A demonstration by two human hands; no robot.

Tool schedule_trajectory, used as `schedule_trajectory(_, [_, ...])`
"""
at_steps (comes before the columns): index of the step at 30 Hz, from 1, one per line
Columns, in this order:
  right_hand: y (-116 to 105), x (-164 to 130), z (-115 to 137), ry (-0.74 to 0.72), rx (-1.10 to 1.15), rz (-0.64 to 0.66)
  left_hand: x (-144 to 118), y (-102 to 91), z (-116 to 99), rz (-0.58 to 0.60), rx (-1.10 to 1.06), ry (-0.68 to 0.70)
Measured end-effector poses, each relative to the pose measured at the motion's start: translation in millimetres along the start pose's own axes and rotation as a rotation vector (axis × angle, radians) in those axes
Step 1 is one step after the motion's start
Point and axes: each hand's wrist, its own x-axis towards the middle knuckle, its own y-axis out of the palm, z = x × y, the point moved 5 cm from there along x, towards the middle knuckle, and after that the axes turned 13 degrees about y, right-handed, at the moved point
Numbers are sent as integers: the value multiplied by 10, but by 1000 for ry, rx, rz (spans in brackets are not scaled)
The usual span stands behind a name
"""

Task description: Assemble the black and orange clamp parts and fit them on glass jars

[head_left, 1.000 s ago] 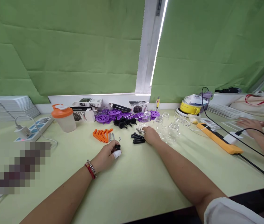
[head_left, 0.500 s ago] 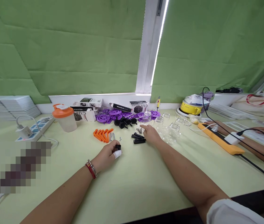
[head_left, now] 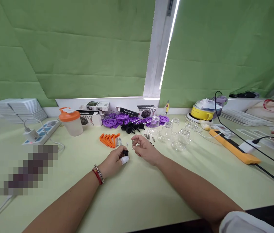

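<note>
The left hand (head_left: pixel 114 160) rests on the table (head_left: pixel 137 191), fingers closed around a small black cap (head_left: pixel 125 152). The right hand (head_left: pixel 144 149) hovers just beside it, thumb and forefinger pinched on a tiny spring (head_left: pixel 133 144) (barely visible). A spring that small could slip from the pinch and roll among the loose springs (head_left: pixel 148 136) and screws (head_left: pixel 118 141) nearby. A careless elbow might also knock the glass jars (head_left: pixel 178 139) close at right.
</note>
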Motion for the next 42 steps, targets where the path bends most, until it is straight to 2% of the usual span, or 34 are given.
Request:
schedule_trajectory(4, [147,-32,7,-113,-84,1,12,6,-63,9,5,39])
schedule_trajectory(10, [227,-61,19,-200,-185,-52,25,4,-110,7,-13,70])
schedule_trajectory(24, [236,-145,71,-265,-439,-114,20,-8,-94,-2,-10,67])
schedule_trajectory(30, [234,-149,87,-349,-486,-141,23,-14,-91,4,0,63])
schedule_trajectory(38, [231,-99,3,-328,-494,-137,8,-23,-88,-68,-36,32])
schedule_trajectory(42, [242,-99,-19,-337,-492,-130,9,-31,-71,-68,-36,22])
